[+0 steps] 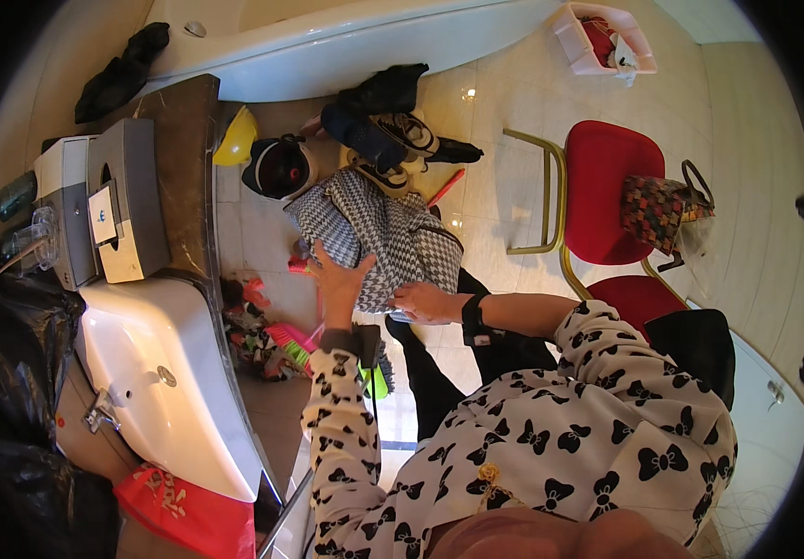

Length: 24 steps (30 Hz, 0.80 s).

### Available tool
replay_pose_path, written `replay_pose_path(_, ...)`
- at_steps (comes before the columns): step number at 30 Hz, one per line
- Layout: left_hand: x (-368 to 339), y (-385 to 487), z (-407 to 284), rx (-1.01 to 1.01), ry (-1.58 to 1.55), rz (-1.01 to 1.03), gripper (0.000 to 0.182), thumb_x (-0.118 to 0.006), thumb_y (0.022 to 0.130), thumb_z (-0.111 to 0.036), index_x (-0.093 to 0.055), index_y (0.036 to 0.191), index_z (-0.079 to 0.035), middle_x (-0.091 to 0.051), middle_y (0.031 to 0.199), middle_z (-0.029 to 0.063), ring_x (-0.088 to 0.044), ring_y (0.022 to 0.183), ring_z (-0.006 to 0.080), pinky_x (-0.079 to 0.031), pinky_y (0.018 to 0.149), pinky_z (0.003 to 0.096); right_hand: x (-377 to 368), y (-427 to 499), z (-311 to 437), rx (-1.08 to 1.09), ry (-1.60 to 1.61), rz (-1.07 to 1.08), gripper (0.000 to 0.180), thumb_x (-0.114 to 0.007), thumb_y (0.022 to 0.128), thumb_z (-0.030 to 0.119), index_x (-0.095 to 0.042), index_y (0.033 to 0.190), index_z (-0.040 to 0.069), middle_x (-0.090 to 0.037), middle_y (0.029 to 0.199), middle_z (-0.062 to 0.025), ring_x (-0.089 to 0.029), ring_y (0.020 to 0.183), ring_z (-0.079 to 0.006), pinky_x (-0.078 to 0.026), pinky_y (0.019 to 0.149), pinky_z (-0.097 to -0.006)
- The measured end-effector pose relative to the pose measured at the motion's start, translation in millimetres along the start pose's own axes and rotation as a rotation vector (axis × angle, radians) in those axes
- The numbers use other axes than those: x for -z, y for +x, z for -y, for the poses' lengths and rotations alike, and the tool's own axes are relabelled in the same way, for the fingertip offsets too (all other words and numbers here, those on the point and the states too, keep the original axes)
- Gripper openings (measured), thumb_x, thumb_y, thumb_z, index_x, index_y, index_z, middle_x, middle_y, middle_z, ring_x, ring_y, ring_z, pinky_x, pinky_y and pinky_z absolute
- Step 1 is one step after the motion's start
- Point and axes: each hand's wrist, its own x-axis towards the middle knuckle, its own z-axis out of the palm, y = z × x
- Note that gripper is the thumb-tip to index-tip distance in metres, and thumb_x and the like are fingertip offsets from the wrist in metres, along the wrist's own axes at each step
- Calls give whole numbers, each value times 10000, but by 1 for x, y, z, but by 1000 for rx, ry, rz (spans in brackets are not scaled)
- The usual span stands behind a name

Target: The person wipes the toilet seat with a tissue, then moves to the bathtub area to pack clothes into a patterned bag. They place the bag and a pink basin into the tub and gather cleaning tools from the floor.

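Observation:
A black-and-white houndstooth cloth item [402, 230] lies rumpled in front of me, with a dark-edged opening or trim at its right side. My left hand [341, 285] rests against its lower left part, thumb and fingers spread. At the near hem, my right hand [426, 303] has its fingers curled on the fabric. Just beyond the cloth are several shoes [402, 143] and a dark helmet with a visor [281, 168]. What lies beneath the cloth is hidden.
On my left is a white washbasin [171, 384] beside a grey box [129, 202] on a dark counter. A yellow hard hat [237, 138] sits near the counter. Red chairs [611, 192] stand right, one bearing a patterned bag [660, 209]. A bathtub [374, 42] lies beyond; a pink bin [604, 42] stands far right.

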Motion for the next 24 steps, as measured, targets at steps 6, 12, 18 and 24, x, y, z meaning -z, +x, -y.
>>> replay_pose_path(6, -16, -19, 86, 160, -239, 166, 543, -624, 721, -70, -509, 1250, -33, -608, 1070, 220, -574, 1025, 387, -435, 910, 403, 18, -3, -19, -103, 382, 288, 550, -669, 820, 420, -565, 1218, 54, -593, 1091, -121, -594, 984, -284, -464, 857, -366)
replay_pose_path(12, 17, -44, 88, 370, -966, 94, 292, -564, 870, -94, -577, 1114, 66, -628, 935, 105, -546, 779, 204, -459, 764, 340, 55, 24, -63, -641, 671, -56, 766, -582, 790, 651, -566, 1190, -2, -628, 970, -147, -590, 924, -242, -457, 826, -365)
replay_pose_path(18, 53, -55, 23, 410, -1139, 54, 319, -552, 865, -112, -586, 1135, 55, -635, 1028, 102, -586, 891, 155, -452, 813, 288, 76, 27, -41, -807, 919, 94, 1115, -585, 716, 728, -190, 1418, -43, -245, 1441, -244, -275, 1335, -354, -329, 1041, -450)
replay_pose_path(24, 80, -6, -12, 568, -1369, -5, 250, -546, 881, -120, -586, 1097, 1, -631, 987, 58, -601, 906, 156, -466, 798, 290, 90, 21, -4, -634, 1315, 237, 1176, -613, 719, 700, -3, 1485, 50, 4, 1544, -176, -114, 1417, -335, -294, 1061, -536)
